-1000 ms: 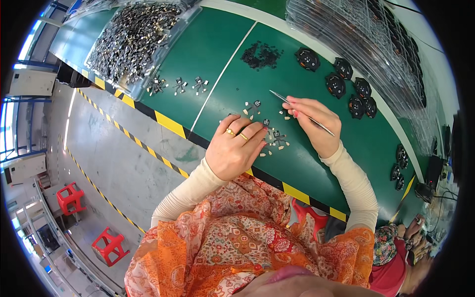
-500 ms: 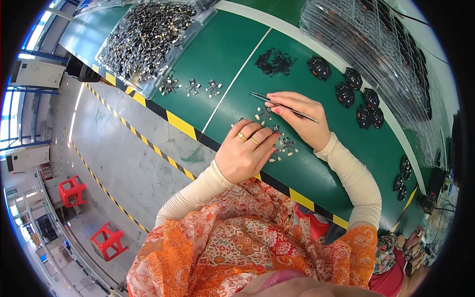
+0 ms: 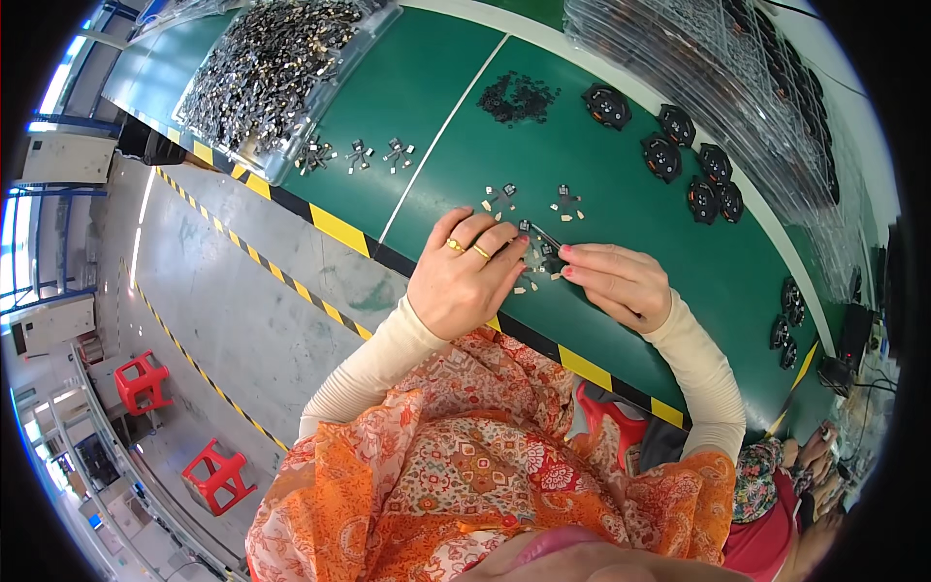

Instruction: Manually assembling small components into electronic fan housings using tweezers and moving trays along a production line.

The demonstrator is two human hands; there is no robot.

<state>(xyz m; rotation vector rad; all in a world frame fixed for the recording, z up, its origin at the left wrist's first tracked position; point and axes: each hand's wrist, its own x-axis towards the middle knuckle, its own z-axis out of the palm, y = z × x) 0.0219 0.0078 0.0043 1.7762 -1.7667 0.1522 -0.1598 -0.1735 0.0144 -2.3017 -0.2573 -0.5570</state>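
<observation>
My left hand [image 3: 464, 272], with two gold rings, is closed over the green tabletop, its fingertips pinching a small black component [image 3: 525, 225]. My right hand [image 3: 621, 283] is closed on slim dark tweezers [image 3: 545, 236], whose tip points at that component; whether it touches cannot be made out. Loose multi-armed black components with pale tabs lie close by: one [image 3: 566, 202] beyond the tweezers, another [image 3: 500, 198] beyond my left fingers. More small parts [image 3: 529, 281] with pale ends lie between my hands, partly covered by fingers. Farther off is a heap of tiny black pieces [image 3: 518, 99].
A clear bin [image 3: 325, 105] heaped with small components stands far left, with several components [image 3: 359, 155] beside it. Round black housings [image 3: 662, 157] lie at right, before stacked clear trays [image 3: 669, 68]. Yellow-black tape [image 3: 339, 229] marks the table edge. Another person [image 3: 766, 504] sits lower right.
My right hand has come down and nearer with the tweezers, bringing their tip to my left fingertips. A black component it covered before now lies in sight. The whole view has shifted slightly.
</observation>
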